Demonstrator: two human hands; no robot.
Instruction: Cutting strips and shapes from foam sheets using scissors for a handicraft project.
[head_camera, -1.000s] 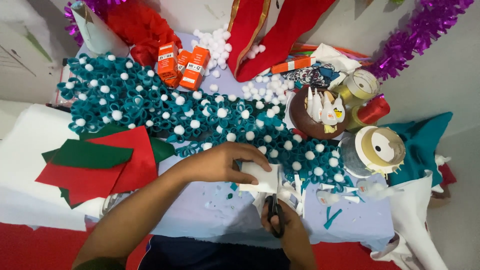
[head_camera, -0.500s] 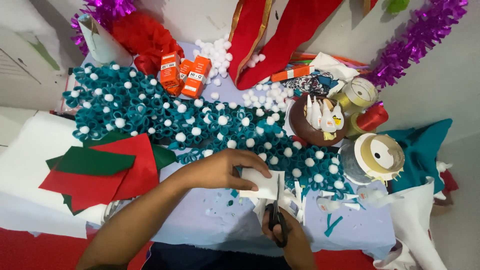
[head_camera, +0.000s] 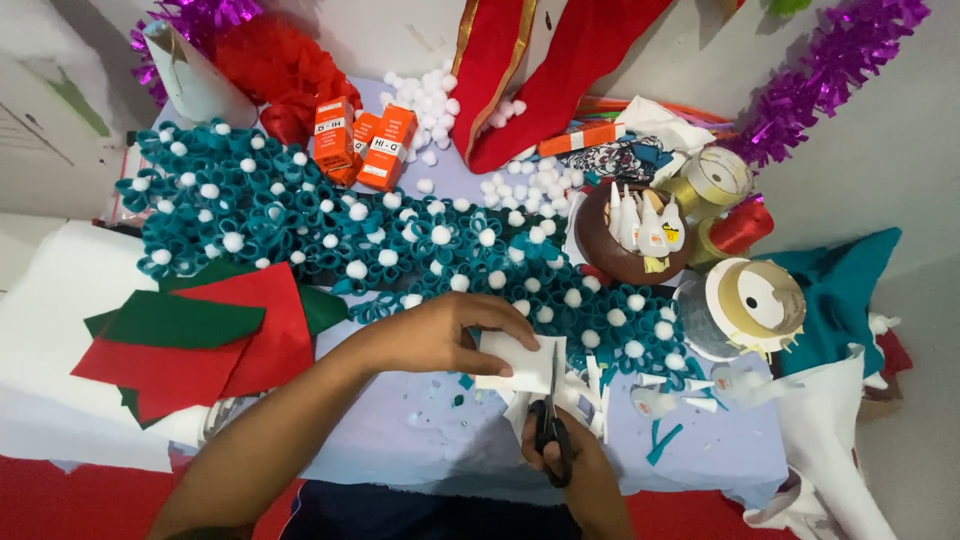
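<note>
Matt white felt piece (head_camera: 522, 362), black-handled metal scissors (head_camera: 552, 428), glossy purple tinsel (head_camera: 838, 70).

craft table, probably home, tinsel (head_camera: 845, 62), felt sheets (head_camera: 190, 340)

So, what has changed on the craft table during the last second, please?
Very little. The left hand still pinches the small white felt piece, and the right hand keeps its grip on the black-handled scissors, blades still at the felt's edge. I cannot tell whether the cut went further. The teal felt garland with white pompoms and the red and green felt sheets stayed put.
</note>
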